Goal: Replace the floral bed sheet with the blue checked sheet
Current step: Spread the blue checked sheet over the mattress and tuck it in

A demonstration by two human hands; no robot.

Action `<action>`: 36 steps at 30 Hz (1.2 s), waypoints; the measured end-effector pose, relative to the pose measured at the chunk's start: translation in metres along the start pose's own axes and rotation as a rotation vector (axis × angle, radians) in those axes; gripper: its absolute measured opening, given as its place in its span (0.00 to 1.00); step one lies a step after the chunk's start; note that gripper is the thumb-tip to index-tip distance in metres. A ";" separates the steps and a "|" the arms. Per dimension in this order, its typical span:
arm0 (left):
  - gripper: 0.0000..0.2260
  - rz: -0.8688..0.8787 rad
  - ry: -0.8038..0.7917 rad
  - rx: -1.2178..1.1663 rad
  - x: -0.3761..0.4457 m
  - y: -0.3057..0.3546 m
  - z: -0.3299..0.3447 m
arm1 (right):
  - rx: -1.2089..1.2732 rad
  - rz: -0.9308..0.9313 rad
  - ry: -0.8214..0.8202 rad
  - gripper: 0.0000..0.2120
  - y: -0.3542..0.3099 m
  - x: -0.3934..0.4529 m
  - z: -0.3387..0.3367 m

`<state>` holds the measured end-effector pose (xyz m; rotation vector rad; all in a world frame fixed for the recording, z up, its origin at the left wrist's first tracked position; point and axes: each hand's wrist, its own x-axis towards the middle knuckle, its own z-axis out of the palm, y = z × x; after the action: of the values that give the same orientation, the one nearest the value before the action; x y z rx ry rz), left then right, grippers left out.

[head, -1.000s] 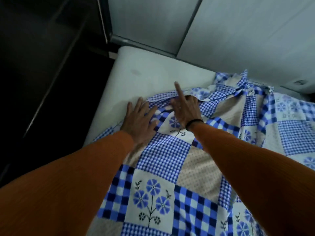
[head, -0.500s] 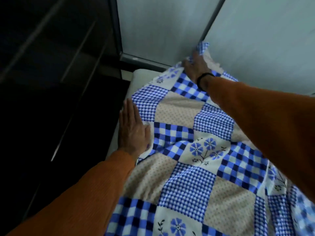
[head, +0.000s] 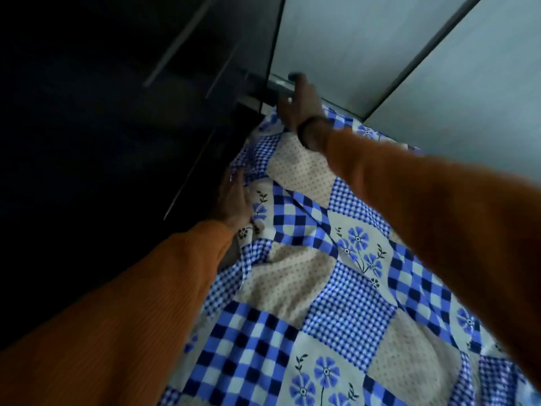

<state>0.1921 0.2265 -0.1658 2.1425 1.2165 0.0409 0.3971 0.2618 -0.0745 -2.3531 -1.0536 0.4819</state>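
Observation:
The blue checked sheet (head: 345,294), a patchwork of blue checks, dotted beige squares and blue flowers, covers the bed from the front right up to the far corner. My right hand (head: 300,108), with a black band at the wrist, stretches to that far corner and rests on the sheet's corner with its fingers extended toward the wall; it is blurred. My left hand (head: 235,200) lies flat, palm down, on the sheet's left edge beside the dark furniture. The mattress is hidden under the sheet. No floral sheet shows.
Dark furniture with slim rails (head: 123,118) stands close along the bed's left side. Grey wall panels (head: 380,48) rise behind the bed, with a grey ledge (head: 278,87) at their foot by the corner.
My right hand has carried the sheet's corner left and down to the bed's far corner, covering the bare mattress. My left hand has slid forward along the left edge.

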 end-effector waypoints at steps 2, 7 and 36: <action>0.21 -0.161 0.030 -0.230 -0.041 -0.013 0.002 | -0.010 -0.098 -0.012 0.17 0.016 -0.076 0.023; 0.34 -0.151 0.024 -0.345 -0.186 -0.062 0.005 | -0.010 -0.009 -0.208 0.18 0.037 -0.280 0.054; 0.22 -0.533 -0.206 0.187 -0.514 -0.269 -0.007 | -0.292 -0.627 -0.642 0.13 -0.034 -0.702 0.174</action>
<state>-0.3033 -0.0751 -0.1651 1.8461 1.6726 -0.5283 -0.1570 -0.2018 -0.1189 -1.9496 -2.1811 0.9014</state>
